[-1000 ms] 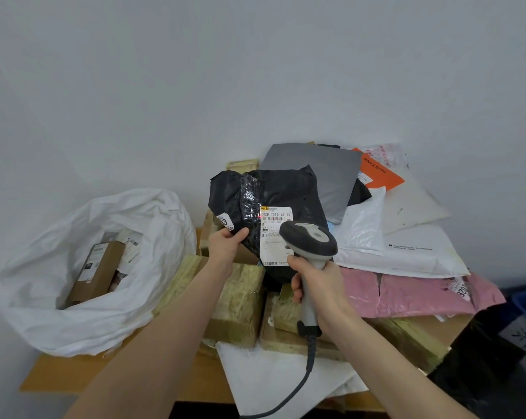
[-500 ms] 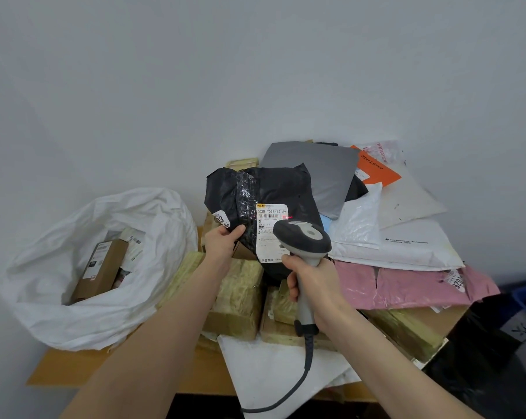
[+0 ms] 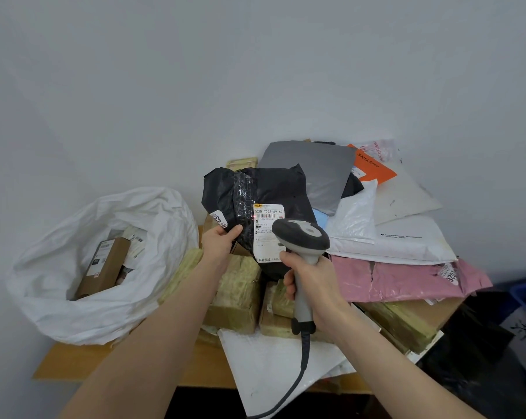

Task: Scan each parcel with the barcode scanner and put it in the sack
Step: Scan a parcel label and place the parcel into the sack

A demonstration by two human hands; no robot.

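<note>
— What is the left hand (image 3: 222, 241) doing?
— It pinches the lower left edge of a black parcel (image 3: 274, 189). The thumb lies on the front, and the other fingers are behind the wrap, out of sight. The parcel is held up over the pile, its white label (image 3: 267, 234) facing the person.
— And the right hand (image 3: 308, 279)?
— Its fingers are curled tight round the handle of the scanner (image 3: 301, 235). The scanner's head is just in front of the label's lower right part, and a red speck of light sits beside the barcode. Whether a finger presses the trigger, I cannot tell. The cable hangs from the handle's foot.
— Where is the sack (image 3: 74, 237)?
— It is on the left end of the table (image 3: 68, 361), white, with its mouth wide open, well apart from the held parcel.
— What is in it?
— A brown box (image 3: 104, 267) leans on its end, and labelled parcels behind it are partly hidden.
— And the pile?
— Taped boxes (image 3: 240, 291) lie below the hands. To the right lie a pink mailer (image 3: 407, 276) and white mailers (image 3: 407, 237). At the back lie a grey mailer (image 3: 313, 167) and an orange one (image 3: 373, 167).
</note>
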